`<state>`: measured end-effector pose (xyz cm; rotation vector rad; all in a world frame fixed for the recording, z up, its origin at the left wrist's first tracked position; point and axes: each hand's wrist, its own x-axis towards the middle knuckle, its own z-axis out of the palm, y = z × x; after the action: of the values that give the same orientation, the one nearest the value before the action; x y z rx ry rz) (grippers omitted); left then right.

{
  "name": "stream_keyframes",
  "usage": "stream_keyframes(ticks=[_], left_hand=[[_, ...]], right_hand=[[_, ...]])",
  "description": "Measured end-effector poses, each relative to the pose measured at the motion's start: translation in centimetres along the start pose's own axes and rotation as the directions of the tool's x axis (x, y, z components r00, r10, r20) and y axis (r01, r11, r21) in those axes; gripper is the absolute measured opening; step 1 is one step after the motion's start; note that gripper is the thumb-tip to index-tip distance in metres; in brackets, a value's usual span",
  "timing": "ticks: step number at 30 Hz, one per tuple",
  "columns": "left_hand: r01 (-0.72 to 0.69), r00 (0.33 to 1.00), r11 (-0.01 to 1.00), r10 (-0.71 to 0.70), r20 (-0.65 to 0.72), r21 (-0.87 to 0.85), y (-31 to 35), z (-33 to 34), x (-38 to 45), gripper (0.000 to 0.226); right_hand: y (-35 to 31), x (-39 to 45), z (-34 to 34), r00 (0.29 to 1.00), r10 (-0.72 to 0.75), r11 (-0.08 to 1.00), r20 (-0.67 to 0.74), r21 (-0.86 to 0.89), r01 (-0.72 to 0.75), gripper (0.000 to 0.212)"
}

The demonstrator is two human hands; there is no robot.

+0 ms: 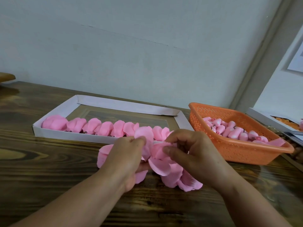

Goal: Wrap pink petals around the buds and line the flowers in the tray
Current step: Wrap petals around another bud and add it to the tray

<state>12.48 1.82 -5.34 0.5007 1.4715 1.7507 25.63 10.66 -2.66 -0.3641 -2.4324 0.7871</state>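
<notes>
While the wrapping step is under way, I note the layout from the left of the frame across. At centre left sits the white tray [54, 113] on the wooden table [41, 169], with a single row of finished pink flowers [98, 128] laid side by side along its near wall; the row runs from the tray's left end toward its right, where my view of it is cut off by the hands, and the far half of the tray holds nothing that I can see. Just in front of the tray, at mid-frame, a loose pile of pink petals [170, 171] lies on the table. My left hand [127, 154] is curled over the left part of that pile, fingertips pinching a petal near the top. My right hand [195, 153] is also curled, thumb and fingers pinching petal material just beside the left hand's grip. I cannot tell whether a bud is already inside the fold; the petals hide it. To the right, the orange basket [237, 149] holds the stock of unwrapped buds [237, 131], well apart from the hands. Judgement: one flower is mid-wrap, roughly one row of the tray done. Next move calls for closing the petal snugly round its core without tearing the thin material, then setting the flower at the open right end of the row, touching its neighbour.
</notes>
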Motion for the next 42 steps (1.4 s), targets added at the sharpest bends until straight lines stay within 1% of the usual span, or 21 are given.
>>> stream_keyframes(ticks=[2,5,7,10,12,14,15,18,19,21,23,26,28,30,32,33,34,38,40,42], left_hand=[[-0.065,0.998,0.995,0.063,0.024,0.078,-0.3,0.1,0.0,0.020],[-0.176,0.983,0.959,0.162,0.082,0.223,-0.7,0.3,-0.5,0.031],[-0.217,0.973,0.934,0.186,0.134,0.283,-0.7,0.4,-0.9,0.039],[-0.270,0.951,0.920,0.208,0.229,0.284,-0.5,0.3,-1.4,0.040],[-0.284,0.936,0.921,0.206,0.287,0.267,-0.4,0.2,-1.6,0.036],[-0.295,0.921,0.919,0.200,0.334,0.261,-0.4,0.1,-1.6,0.035],[-0.301,0.914,0.914,0.196,0.355,0.270,-0.4,0.1,-1.6,0.037],[-0.305,0.897,0.907,0.171,0.408,0.290,-0.4,-0.1,-1.5,0.046],[-0.302,0.894,0.908,0.165,0.416,0.289,-0.4,-0.1,-1.5,0.047],[-0.284,0.896,0.923,0.158,0.415,0.260,-0.3,-0.2,-1.5,0.042],[-0.263,0.909,0.937,0.162,0.384,0.228,-0.5,-0.2,-1.2,0.029],[-0.273,0.922,0.937,0.191,0.338,0.217,-0.8,-0.2,-1.0,0.024],[-0.262,0.922,0.938,0.175,0.345,0.226,-0.8,-0.3,-1.0,0.020],[-0.233,0.924,0.945,0.143,0.355,0.228,-0.7,-0.4,-1.0,0.018],[-0.222,0.920,0.948,0.126,0.371,0.229,-0.7,-0.4,-0.9,0.019],[-0.217,0.919,0.950,0.122,0.375,0.223,-0.7,-0.3,-0.9,0.019],[-0.211,0.920,0.953,0.118,0.374,0.218,-0.7,-0.3,-1.0,0.020],[-0.198,0.929,0.956,0.114,0.352,0.215,-0.7,-0.3,-0.9,0.023],[-0.192,0.934,0.956,0.109,0.341,0.219,-0.8,-0.3,-0.9,0.024],[-0.179,0.936,0.960,0.100,0.338,0.213,-0.7,-0.4,-0.9,0.024]], right_hand=[[-0.3,0.2,-0.3,0.998,-0.017,0.994,0.065,-0.110,0.024,0.009],[-0.8,0.9,-0.8,0.993,0.011,0.968,0.114,-0.249,0.018,0.008],[-1.1,1.2,-1.1,0.991,0.050,0.956,0.125,-0.292,-0.012,0.008],[-1.2,1.7,-1.5,0.987,0.103,0.952,0.124,-0.300,-0.062,0.014],[-1.2,1.8,-1.6,0.985,0.129,0.955,0.116,-0.283,-0.091,0.017],[-1.1,1.8,-1.8,0.984,0.143,0.965,0.107,-0.237,-0.115,0.014],[-1.0,1.7,-1.9,0.983,0.148,0.971,0.111,-0.204,-0.123,0.014],[-1.1,1.5,-2.0,0.978,0.149,0.984,0.146,-0.124,-0.132,0.022],[-1.1,1.5,-2.0,0.979,0.146,0.985,0.145,-0.114,-0.130,0.020],[-1.0,1.3,-1.9,0.983,0.148,0.986,0.109,-0.092,-0.139,0.015],[-0.7,1.3,-1.7,0.984,0.170,0.985,0.058,-0.046,-0.168,0.014],[-0.3,1.1,-1.1,0.976,0.217,0.976,0.011,0.035,-0.217,0.016],[-0.6,0.9,-1.0,0.974,0.223,0.971,0.031,0.079,-0.225,0.018],[-0.9,0.9,-1.4,0.972,0.217,0.964,0.095,0.137,-0.229,0.024],[-1.0,0.9,-1.8,0.962,0.222,0.955,0.158,0.161,-0.247,0.019],[-0.9,0.9,-1.9,0.958,0.233,0.951,0.165,0.166,-0.260,0.013],[-0.7,0.9,-1.9,0.956,0.251,0.945,0.151,0.175,-0.276,0.010],[-0.4,0.8,-1.4,0.952,0.294,0.932,0.083,0.196,-0.305,0.012],[-0.3,0.9,-1.5,0.948,0.308,0.926,0.083,0.202,-0.319,0.011],[-0.3,1.0,-1.7,0.942,0.315,0.917,0.117,0.219,-0.334,0.010]])
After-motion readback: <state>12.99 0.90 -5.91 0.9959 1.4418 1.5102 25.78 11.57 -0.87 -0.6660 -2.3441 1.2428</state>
